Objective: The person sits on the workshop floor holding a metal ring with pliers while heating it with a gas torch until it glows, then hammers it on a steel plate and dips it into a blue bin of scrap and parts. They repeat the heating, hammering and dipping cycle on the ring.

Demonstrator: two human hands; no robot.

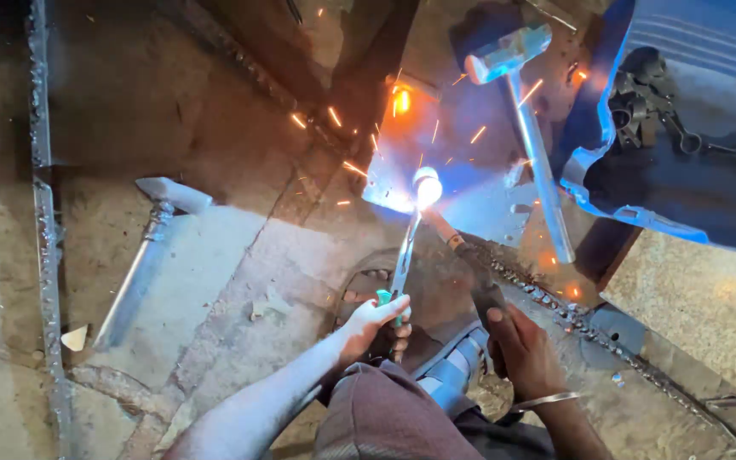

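Two hands were welding: left hand [376,319] gripped green-handled steel pliers [402,264], right hand [521,345] clasped the dark electrode holder [479,285] at the bright arc [427,189]; steadiness was needed next.

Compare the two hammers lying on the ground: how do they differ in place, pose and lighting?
The left hammer lies left of the hands on pale floor, in dull light, head uppermost, handle running down-left. The right hammer lies right of the welding arc, lit blue-white, beside a blue tray of tools, handle running down-right. Neither is touched: the left hand holds pliers, the right hand the electrode holder. Both look all-metal.
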